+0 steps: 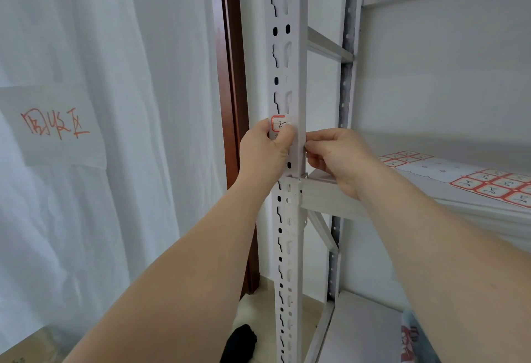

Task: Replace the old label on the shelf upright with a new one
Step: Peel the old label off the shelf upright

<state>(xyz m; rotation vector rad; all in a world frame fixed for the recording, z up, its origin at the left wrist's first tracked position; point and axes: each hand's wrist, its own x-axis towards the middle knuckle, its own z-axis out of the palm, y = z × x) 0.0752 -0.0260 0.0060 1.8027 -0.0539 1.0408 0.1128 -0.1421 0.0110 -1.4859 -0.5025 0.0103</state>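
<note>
A white perforated shelf upright (288, 55) rises through the middle of the view. A small red-bordered label (278, 123) with black handwriting sits on its front face at mid height. My left hand (265, 150) is curled against the upright, thumb and fingertips on the label's lower and right edges, covering part of it. My right hand (334, 152) is at the upright's right edge just below the label, fingers curled with the tips pinched together against the metal; whether they hold anything is hidden.
Sheets of red-bordered labels (494, 186) lie on the white shelf board (330, 198) to the right. A white curtain (115, 46) with a paper sign (54, 125) in red writing hangs left. A brown door frame (231, 75) stands behind the upright.
</note>
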